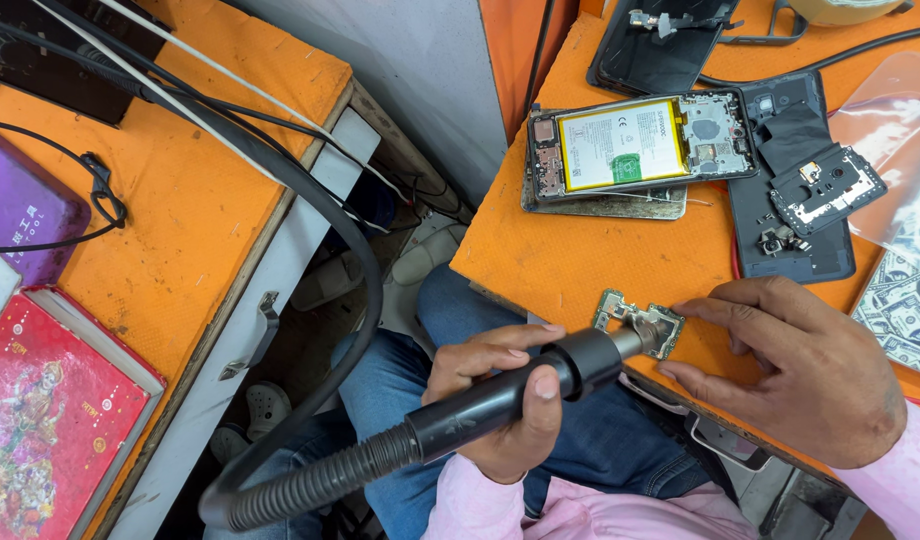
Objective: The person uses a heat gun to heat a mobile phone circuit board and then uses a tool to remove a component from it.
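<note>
Left hand (500, 400) grips the hot-air nozzle (580, 365) over the small circuit board (640, 322) I steady with flat right hand (790, 375); heating underway, steadiness needed next.

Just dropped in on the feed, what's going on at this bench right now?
A person seated at an orange workbench is working on a small circuit board near its front edge. The left hand holds a black hot-air wand with a ribbed hose, its metal nozzle aimed at the board. The right hand steadies the board with its fingertips. Behind, an opened phone lies with its yellow battery exposed.
</note>
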